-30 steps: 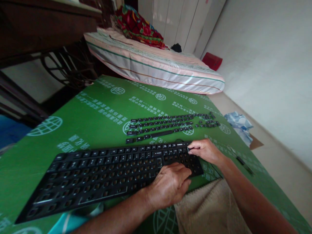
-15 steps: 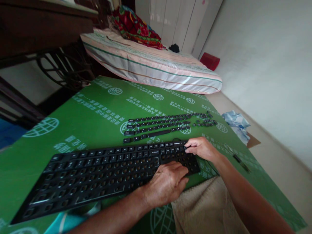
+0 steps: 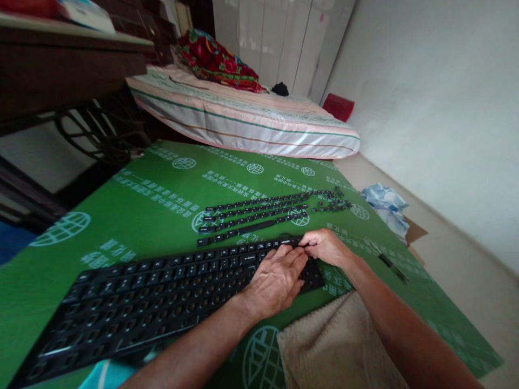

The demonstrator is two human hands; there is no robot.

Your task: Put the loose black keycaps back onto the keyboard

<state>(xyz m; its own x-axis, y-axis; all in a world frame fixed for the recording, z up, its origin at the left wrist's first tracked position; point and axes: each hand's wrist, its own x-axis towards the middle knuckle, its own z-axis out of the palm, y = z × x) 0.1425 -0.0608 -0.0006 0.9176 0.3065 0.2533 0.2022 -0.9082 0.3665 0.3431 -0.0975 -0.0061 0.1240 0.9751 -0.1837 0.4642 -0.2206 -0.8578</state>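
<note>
A black keyboard (image 3: 154,292) with most keycaps removed lies on a green printed sheet (image 3: 141,210). My left hand (image 3: 273,281) rests flat on its right end, fingers stretched toward the top row. My right hand (image 3: 324,247) sits at the keyboard's top right corner, fingertips pinched together on a key there; what is between them is too small to make out. Rows of loose black keycaps (image 3: 259,213) lie on the sheet just beyond the keyboard.
A beige towel (image 3: 332,346) covers my lap. A thin black tool (image 3: 391,265) lies on the sheet to the right. A striped mattress (image 3: 243,119) with a red floral bundle, a dark table (image 3: 68,59) at left, and crumpled cloth (image 3: 385,202) on the floor surround the sheet.
My left hand has slid forward and up over the keyboard's right end, toward my right hand. The right hand stayed at the top right corner. The view shifted slightly.
</note>
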